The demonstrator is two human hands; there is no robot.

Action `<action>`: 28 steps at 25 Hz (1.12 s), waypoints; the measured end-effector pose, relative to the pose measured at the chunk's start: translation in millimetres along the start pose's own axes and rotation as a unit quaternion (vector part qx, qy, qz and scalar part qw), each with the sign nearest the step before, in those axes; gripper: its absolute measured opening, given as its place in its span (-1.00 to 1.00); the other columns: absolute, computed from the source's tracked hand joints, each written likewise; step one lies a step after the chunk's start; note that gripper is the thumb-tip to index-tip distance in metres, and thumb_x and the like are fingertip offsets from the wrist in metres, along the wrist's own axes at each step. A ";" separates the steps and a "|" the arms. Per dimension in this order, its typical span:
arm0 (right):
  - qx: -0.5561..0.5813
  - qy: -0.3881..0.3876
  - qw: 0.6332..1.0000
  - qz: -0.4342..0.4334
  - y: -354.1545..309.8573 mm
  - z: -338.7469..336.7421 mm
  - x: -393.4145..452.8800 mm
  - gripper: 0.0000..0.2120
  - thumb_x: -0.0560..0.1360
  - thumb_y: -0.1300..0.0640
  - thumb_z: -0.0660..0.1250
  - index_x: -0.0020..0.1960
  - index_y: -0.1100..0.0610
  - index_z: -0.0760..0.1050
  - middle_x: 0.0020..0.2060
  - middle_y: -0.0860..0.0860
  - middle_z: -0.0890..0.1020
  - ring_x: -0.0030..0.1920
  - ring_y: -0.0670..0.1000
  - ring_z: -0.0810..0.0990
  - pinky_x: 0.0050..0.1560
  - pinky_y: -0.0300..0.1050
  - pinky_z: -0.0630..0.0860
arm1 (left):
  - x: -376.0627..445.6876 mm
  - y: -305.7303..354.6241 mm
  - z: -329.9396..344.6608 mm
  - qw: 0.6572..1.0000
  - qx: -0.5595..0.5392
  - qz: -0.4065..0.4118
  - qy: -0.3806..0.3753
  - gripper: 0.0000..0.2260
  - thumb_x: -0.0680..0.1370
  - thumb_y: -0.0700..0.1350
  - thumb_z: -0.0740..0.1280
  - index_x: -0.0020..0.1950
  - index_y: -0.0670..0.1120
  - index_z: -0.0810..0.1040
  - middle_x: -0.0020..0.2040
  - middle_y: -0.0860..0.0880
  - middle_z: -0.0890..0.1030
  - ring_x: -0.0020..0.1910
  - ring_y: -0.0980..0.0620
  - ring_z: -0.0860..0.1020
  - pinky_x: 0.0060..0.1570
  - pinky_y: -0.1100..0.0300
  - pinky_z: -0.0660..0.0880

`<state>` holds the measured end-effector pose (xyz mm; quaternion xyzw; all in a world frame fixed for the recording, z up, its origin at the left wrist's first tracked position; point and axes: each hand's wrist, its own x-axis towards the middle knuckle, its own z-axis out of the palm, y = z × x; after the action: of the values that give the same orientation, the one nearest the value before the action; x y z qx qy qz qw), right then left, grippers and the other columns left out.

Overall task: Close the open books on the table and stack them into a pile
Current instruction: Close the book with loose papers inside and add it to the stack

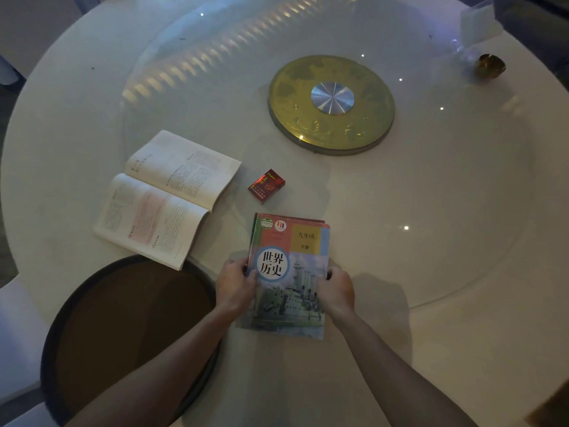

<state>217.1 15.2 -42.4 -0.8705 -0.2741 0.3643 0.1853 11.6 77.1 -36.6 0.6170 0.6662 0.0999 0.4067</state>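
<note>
pile: closed books (288,272) sat near the table (431,349) edge in front of me, top cover glossy, printed, a ship picture on it; at least one more cover edge showed under it at the far end.
left hand (235,286): fingers curled on the pile's left edge, thumb on the cover.
right hand (335,291): fingers curled on the right edge; both gripped the pile, squaring it by my read.
open book (167,197): lay face up, left of and beyond the pile, well apart from both hands; matte paper, pages bowed at the spine.
axis: its spine ran from far-left to near-right, diagonal to the pile.
nearer hand: left, I judged; next move was a reach up-left.
red box (266,185): small carton, between open book and pile, touching neither.
stool (129,328): round, dark, under the book's near corner.
</note>
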 end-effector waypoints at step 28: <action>0.082 0.000 0.996 0.030 -5.7 -86.9 89.8 -0.82 0.49 0.22 0.23 -0.29 0.12 0.45 -0.39 0.08 0.47 -0.37 0.05 0.39 -0.36 -0.08 0.27 | 42.6 107.4 46.1 0.994 -0.085 -0.042 -0.059 -0.73 0.46 -0.12 0.31 0.09 -0.03 0.73 -0.11 0.00 0.76 -0.15 -0.02 0.71 -0.15 0.01 0.66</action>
<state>331.5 64.0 -29.3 -0.8604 -0.2173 0.3905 0.2450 125.7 122.0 -16.2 0.5562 0.6554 0.1023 0.5005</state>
